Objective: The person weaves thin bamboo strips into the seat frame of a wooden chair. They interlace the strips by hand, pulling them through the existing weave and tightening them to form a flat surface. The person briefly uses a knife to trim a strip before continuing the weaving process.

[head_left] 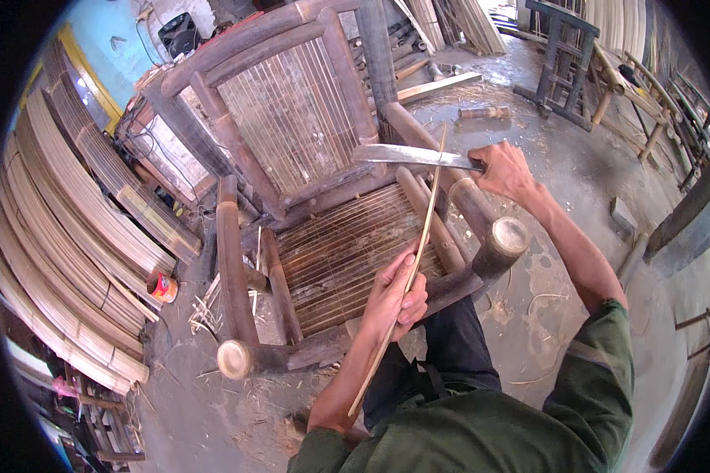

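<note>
My left hand is closed round a long, thin bamboo strip, which slants from my forearm up to the far right. In my right hand is the handle of a large knife, its broad blade pointing left. The blade crosses the strip near its upper end and appears to touch it. Both hands are above a dark bamboo armchair that faces me. Thin slats form its seat and backrest. My right hand is just beyond the chair's right armrest.
Bundles of split bamboo slats lean at the left, with a small red tub beside them. Shavings litter the concrete floor. A short bamboo piece lies behind the chair, and a dark wooden frame stands at the far right.
</note>
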`<state>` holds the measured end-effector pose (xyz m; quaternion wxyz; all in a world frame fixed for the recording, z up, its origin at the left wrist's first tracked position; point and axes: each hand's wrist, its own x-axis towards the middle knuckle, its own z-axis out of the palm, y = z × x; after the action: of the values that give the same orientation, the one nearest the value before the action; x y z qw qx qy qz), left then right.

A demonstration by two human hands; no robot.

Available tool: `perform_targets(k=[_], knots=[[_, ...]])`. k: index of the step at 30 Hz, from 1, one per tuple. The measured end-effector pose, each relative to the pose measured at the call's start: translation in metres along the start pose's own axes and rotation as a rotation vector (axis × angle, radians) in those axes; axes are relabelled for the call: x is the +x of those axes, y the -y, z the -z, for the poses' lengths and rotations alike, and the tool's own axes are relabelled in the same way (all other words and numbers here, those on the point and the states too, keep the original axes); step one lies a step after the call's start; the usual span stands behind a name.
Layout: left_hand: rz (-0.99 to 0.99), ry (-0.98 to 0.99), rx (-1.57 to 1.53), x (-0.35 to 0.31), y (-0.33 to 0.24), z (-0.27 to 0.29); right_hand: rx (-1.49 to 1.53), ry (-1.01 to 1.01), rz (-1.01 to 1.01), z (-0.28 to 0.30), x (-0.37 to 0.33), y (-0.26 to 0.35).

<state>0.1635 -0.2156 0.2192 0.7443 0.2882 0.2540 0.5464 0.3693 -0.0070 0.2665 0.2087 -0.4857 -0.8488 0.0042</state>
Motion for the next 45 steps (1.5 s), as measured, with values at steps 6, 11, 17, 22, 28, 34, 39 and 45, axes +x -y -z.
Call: perform_targets(k=[6, 11, 17, 22, 28, 34, 39, 45], knots=[[0.056, -0.047, 0.126, -0.055, 0.010, 0.004, -0.039, -0.255, -0.214, 0.016, 0.021, -0.133], [0.040, -0.123, 0.296, -0.022, 0.006, 0.015, -0.124, -0.025, -0.069, 0.010, -0.003, -0.027], [-0.001, 0.059, 0.296, -0.044, 0.016, 0.009, -0.084, -0.243, -0.188, 0.025, 0.003, -0.104], [0.075, -0.113, 0.372, -0.018, 0.024, 0.027, 0.031, -0.169, -0.197, 0.018, -0.027, -0.067], [-0.029, -0.099, 0.616, -0.011, 0.030, 0.004, -0.064, -0.073, -0.051, 0.018, -0.033, -0.048], [0.050, -0.093, 0.505, -0.014, 0.032, 0.001, -0.110, -0.076, -0.100, -0.002, -0.034, -0.083], [0.123, -0.120, 0.554, -0.073, 0.036, 0.027, -0.203, -0.401, -0.486, -0.011, -0.092, -0.250], [-0.211, -0.365, 0.285, -0.036, 0.015, 0.077, -0.098, -0.002, -0.768, -0.143, -0.234, -0.261]])
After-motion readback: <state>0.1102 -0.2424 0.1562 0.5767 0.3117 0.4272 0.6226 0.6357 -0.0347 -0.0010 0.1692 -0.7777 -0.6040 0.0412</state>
